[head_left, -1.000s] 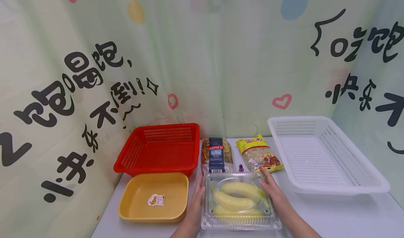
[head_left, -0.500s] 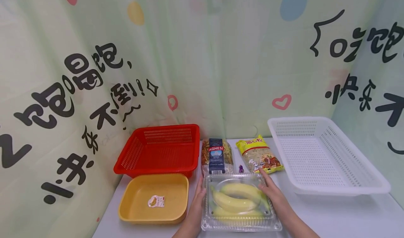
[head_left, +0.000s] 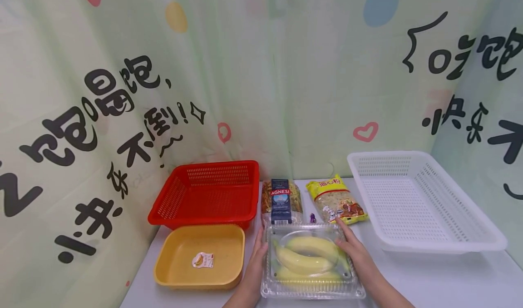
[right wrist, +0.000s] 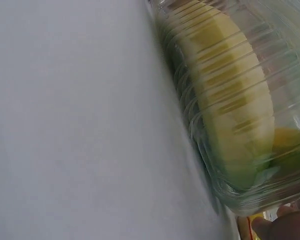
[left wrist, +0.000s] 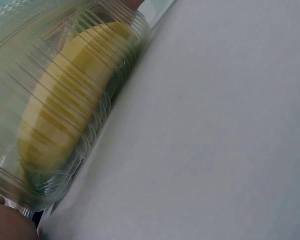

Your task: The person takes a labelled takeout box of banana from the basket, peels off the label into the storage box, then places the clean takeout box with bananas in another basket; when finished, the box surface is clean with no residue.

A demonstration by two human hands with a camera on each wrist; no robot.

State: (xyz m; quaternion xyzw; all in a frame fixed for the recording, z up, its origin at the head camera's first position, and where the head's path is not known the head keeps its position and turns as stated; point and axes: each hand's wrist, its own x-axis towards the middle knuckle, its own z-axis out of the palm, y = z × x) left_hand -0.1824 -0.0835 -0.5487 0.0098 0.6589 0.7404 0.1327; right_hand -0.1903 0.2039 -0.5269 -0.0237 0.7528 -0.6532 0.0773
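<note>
A clear plastic clamshell box (head_left: pixel 312 290) with several yellow bananas (head_left: pixel 304 260) inside lies at the front middle of the table. My left hand (head_left: pixel 254 265) holds its left side, thumb at the rim. On the opposite side my right hand (head_left: pixel 361 262) grips the box, the thumb over the lid's edge and the index finger reaching along the far corner. In the left wrist view a banana (left wrist: pixel 65 95) shows through the ribbed wall, with fingers (left wrist: pixel 10 220) at the lower corner. The right wrist view has another side of the box, with a banana (right wrist: pixel 230 85) behind it.
Left are a red basket (head_left: pixel 220 208) and a yellow tray (head_left: pixel 171 276) with a banana sticker (head_left: pixel 203 260). Behind the box lie an AGNESI pasta pack (head_left: pixel 280 201), a yellow bag (head_left: pixel 337 199) and a small purple item (head_left: pixel 312 218). A white basket (head_left: pixel 441 243) stands right.
</note>
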